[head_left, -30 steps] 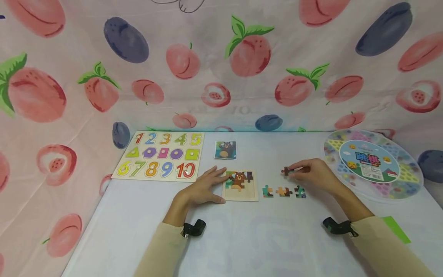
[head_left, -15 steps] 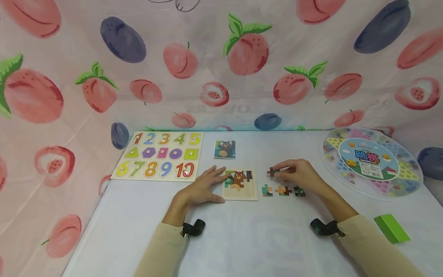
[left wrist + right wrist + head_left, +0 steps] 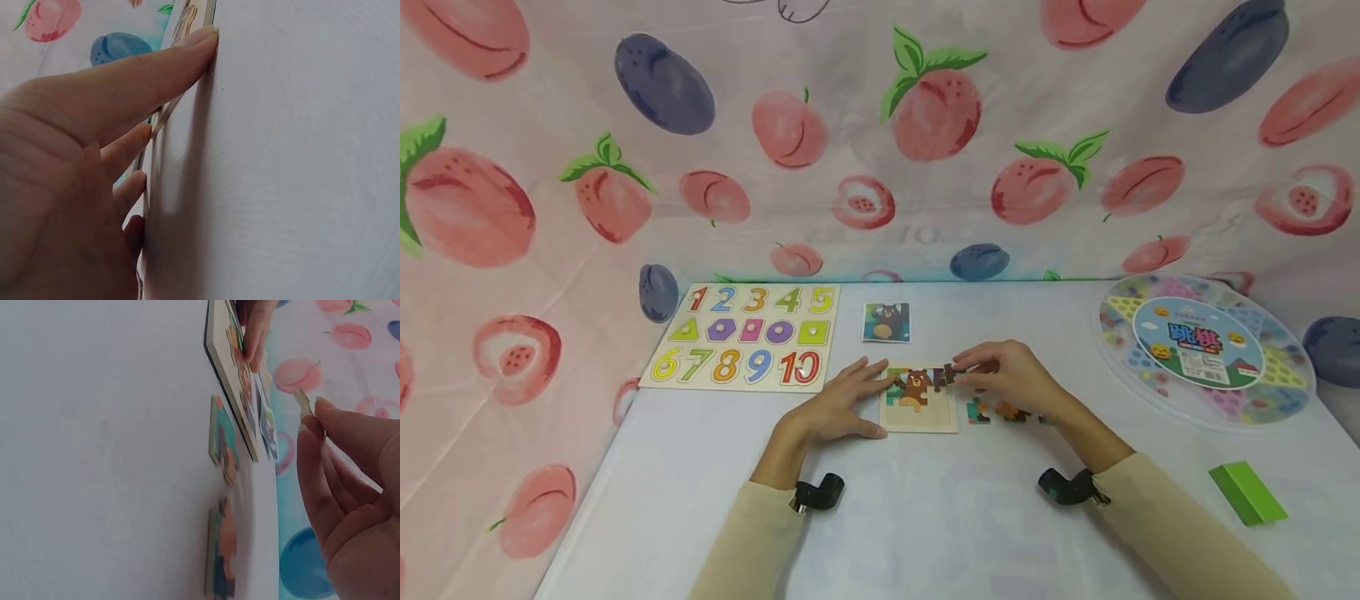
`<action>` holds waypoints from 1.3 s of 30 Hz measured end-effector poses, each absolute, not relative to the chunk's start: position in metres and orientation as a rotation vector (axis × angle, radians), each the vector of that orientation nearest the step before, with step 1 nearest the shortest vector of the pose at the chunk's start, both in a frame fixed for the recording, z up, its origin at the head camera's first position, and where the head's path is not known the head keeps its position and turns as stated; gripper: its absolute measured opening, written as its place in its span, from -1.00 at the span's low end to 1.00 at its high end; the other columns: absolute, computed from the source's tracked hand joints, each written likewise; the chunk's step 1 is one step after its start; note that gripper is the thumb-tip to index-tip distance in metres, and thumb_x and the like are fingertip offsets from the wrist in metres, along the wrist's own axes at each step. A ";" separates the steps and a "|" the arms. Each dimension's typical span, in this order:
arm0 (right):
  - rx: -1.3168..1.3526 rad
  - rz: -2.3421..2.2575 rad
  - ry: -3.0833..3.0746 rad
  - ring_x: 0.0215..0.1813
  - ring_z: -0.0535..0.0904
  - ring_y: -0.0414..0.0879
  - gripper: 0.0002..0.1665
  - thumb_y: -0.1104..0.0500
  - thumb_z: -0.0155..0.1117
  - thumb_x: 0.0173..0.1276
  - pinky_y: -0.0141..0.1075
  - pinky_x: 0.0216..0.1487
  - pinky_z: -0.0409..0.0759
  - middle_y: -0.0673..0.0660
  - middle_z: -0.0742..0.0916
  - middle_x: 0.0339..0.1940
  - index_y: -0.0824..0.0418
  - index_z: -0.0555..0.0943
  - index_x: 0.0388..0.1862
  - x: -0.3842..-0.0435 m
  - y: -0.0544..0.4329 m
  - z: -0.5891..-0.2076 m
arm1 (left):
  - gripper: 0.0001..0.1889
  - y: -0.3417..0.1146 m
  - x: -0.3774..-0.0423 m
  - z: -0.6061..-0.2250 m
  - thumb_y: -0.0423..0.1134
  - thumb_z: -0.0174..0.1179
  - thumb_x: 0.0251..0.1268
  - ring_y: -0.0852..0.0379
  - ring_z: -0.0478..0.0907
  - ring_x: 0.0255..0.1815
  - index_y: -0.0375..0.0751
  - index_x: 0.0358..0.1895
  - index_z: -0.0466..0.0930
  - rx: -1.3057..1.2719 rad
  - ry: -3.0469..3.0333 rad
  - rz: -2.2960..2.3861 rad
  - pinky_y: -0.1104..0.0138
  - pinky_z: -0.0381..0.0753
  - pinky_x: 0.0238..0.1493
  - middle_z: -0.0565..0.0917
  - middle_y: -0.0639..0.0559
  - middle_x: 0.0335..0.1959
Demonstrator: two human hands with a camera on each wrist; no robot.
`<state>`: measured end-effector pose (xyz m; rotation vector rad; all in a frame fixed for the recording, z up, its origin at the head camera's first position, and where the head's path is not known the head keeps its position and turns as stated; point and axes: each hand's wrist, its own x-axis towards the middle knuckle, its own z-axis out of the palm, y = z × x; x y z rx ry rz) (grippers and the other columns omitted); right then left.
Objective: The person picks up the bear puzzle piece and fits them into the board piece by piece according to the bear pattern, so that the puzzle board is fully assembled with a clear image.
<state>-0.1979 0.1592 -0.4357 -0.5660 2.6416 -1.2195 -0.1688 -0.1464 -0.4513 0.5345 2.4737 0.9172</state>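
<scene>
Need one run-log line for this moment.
left hand: touching puzzle tray | right hand: pinching puzzle piece | loose pieces: right of tray | tray: partly filled

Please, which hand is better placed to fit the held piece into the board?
Probably the right hand: it pinches the piece near the board, while the left hand rests at the board's left edge, holding no piece.

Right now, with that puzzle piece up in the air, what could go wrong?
The puzzle piece might slip, since the right grip pinches it at one end. It hangs near the right edge of the wooden tray, so lowering it could nudge the bear pieces there. The right grip also partly hides the loose pieces in the head view, so it may brush them.
</scene>
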 end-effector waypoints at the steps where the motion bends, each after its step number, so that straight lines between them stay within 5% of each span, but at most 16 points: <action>1: -0.575 -1.212 2.642 -0.07 0.75 -0.05 -0.77 0.13 0.48 0.31 -0.41 -0.16 0.71 0.18 0.81 0.09 0.13 0.82 -0.07 -0.197 0.157 -0.436 | -0.13 -0.146 -0.169 -0.451 -0.11 0.51 0.13 0.04 -0.30 0.78 0.10 0.55 0.32 0.537 2.475 0.920 -0.19 -0.10 0.70 0.05 0.25 0.71; 19: -0.637 -1.149 2.664 0.02 0.73 0.03 -0.84 0.16 0.56 0.20 -0.37 -0.11 0.67 0.15 0.82 -0.01 0.15 0.84 -0.23 -0.190 0.129 -0.452 | -0.14 -0.146 -0.171 -0.451 -0.05 0.49 0.16 0.01 -0.30 0.78 0.11 0.55 0.30 0.560 2.480 0.899 -0.22 -0.09 0.69 0.05 0.23 0.71; 39: -0.633 -1.015 2.714 -0.23 0.63 -0.18 -0.79 0.11 0.64 0.09 -0.39 -0.26 0.58 0.06 0.82 -0.22 0.14 0.83 -0.31 -0.191 0.120 -0.451 | -0.12 -0.147 -0.171 -0.452 -0.05 0.49 0.14 -0.01 -0.30 0.78 0.08 0.56 0.30 0.585 2.489 0.889 -0.20 -0.10 0.70 0.04 0.20 0.71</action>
